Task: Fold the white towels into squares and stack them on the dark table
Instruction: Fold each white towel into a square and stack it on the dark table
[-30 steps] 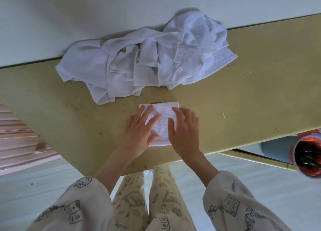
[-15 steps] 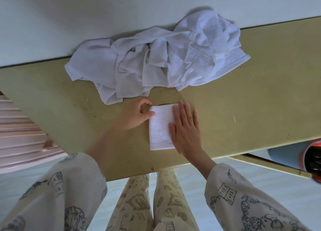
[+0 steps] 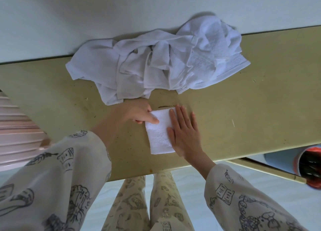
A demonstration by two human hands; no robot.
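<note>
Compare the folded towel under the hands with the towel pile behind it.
The folded towel is a small flat rectangle; the towel pile is crumpled and sprawling. The right hand presses the folded towel flat and the left hand pinches its corner; the pile lies untouched. Both are white terry.

pale wall (image 3: 86, 13) behind, white floor (image 3: 260, 187), pink slats (image 3: 15, 126) at left
</note>
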